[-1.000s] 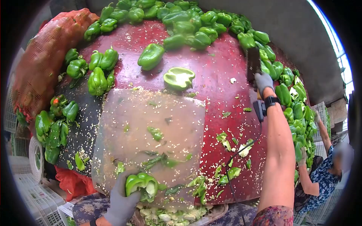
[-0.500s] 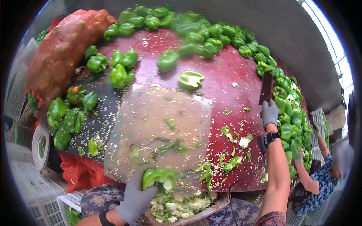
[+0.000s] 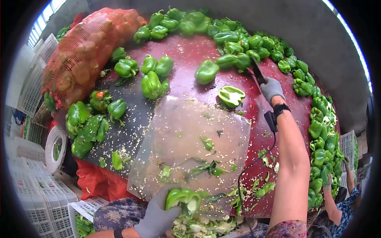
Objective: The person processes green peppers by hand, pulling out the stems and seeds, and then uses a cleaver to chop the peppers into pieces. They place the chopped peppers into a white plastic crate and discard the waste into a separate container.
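Swinging the knife (image 3: pixel 258 74) away from the right-hand bank of peppers (image 3: pixel 322 146), towards the far peppers (image 3: pixel 240 61), now placing the blade tip just beside or against the nearest ones; unable to confirm contact from this angle. Gripping the knife by its handle, right hand (image 3: pixel 272 89) closed, forearm extended over the red tabletop (image 3: pixel 295 115). Grasping the cut pepper (image 3: pixel 180 197) in the left hand (image 3: pixel 158 214), fingers and thumb around its side, hollow pale interior exposed. Retaining the cut pepper at the near edge of the translucent sheet (image 3: pixel 186 123), above the pale scraps (image 3: pixel 194 229), as in the preceding views. Judging from this change, classify the right-hand motion as blade positioning at the far peppers, not as cutting of the cut pepper; note both hands occupied and well apart, with no blade contact at the cut pepper. Locate the loose pepper half (image 3: pixel 231 96) beyond the sheet, near the whole pepper (image 3: pixel 206 72), unmoved on the tabletop despite the shifted camera view. Distinguish the other person's hand (image 3: pixel 328 181), beside the right-hand bank, from both working hands.
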{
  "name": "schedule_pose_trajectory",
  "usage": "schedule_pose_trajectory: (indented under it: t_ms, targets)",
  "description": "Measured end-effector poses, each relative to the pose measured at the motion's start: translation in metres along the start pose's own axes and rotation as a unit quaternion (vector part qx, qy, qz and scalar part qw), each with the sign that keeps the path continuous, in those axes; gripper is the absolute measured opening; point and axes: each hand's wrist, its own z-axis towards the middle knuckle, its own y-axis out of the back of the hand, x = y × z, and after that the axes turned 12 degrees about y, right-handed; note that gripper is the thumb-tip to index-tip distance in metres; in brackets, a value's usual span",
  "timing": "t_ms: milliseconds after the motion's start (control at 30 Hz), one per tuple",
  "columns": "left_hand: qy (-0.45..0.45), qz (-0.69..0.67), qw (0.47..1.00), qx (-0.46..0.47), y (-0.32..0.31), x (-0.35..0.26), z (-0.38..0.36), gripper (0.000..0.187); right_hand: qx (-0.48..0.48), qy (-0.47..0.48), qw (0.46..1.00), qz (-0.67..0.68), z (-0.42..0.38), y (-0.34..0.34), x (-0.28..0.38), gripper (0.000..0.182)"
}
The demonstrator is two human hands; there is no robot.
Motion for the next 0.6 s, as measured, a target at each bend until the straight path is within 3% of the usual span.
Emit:
schedule_pose_trajectory:
  t_ms: [67,167,200,300,333,367,433,500,567,600]
  targets:
    - [0.009,0.01,1.0,-0.004,0.004,0.002,0.008,0.057,0.052,0.096,0.994,0.004,-0.012,-0.003,-0.012,0.028]
    - [-0.061,0.07,0.994,-0.055,0.012,0.004,0.021,0.057,0.084,0.235,0.967,0.051,-0.057,0.013,-0.012,0.026]
    - [-0.019,-0.012,0.999,-0.036,0.01,-0.001,0.021,0.056,0.041,0.262,0.962,0.06,-0.066,0.015,-0.015,0.027]
    - [0.024,-0.018,0.999,-0.024,0.017,-0.004,0.033,0.056,-0.173,0.161,0.964,0.119,-0.046,-0.008,-0.051,0.028]
    - [0.02,-0.03,0.999,-0.022,0.016,-0.014,0.034,0.056,-0.18,0.097,0.978,0.046,-0.025,-0.007,-0.056,0.029]
    - [0.016,-0.019,0.999,-0.032,0.017,-0.014,0.038,0.056,-0.184,0.028,0.982,-0.03,-0.002,-0.004,-0.064,0.03]
    - [0.012,0.004,0.999,-0.052,0.024,-0.012,0.046,0.057,-0.129,-0.084,0.988,-0.003,0.034,0.008,-0.062,0.033]
    - [0.02,0.0,0.998,-0.065,0.028,-0.015,0.05,0.062,-0.081,-0.099,0.989,-0.069,0.085,-0.018,-0.103,0.027]
    - [0.026,-0.002,0.997,-0.069,0.031,-0.017,0.054,0.065,0.003,-0.12,0.992,-0.036,0.101,-0.025,-0.072,0.025]
    - [0.029,-0.004,0.997,-0.067,0.032,-0.017,0.055,0.065,-0.017,-0.028,0.995,-0.099,0.108,-0.032,-0.067,0.024]
